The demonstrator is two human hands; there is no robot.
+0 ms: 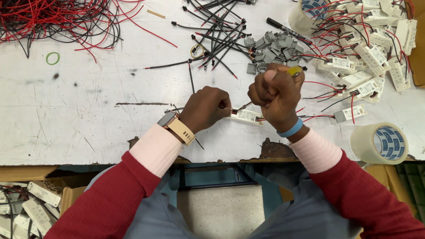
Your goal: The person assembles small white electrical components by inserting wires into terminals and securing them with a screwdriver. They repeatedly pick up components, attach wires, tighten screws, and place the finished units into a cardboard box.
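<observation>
Scuffed white worktable [79,115] with chipped front edge, cardboard boxes [26,177] below, even overhead light

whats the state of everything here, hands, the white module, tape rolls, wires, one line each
left hand: closed, pinning the white module's end
right hand: fisted round a yellow-handled tool
white module: flat on the table, under the tool tip
tape roll: lying at the table edge, partly used
second tape roll: among the wired modules
red and black wires: loose tangled heap
grey connectors: loose pile
wired modules: heaped, wires attached
</observation>
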